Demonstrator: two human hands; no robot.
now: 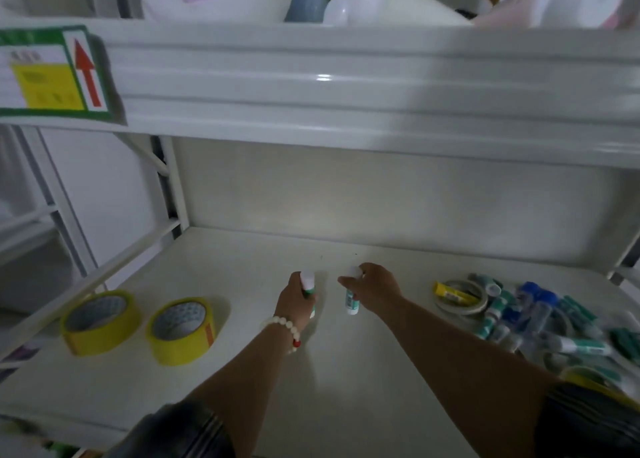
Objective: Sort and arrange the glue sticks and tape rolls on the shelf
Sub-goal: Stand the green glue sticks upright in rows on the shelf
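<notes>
Left hand [294, 305] grips the left glue stick [307, 282], right hand [379, 289] holds the right glue stick [351, 300] — best stood upright, side by side.

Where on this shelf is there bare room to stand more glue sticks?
Bare: the strip from the back panel to the left hand and right hand; the gap between the nearer yellow tape roll and the left hand. Crowded: the right end, a heap of glue sticks and tapes.
</notes>
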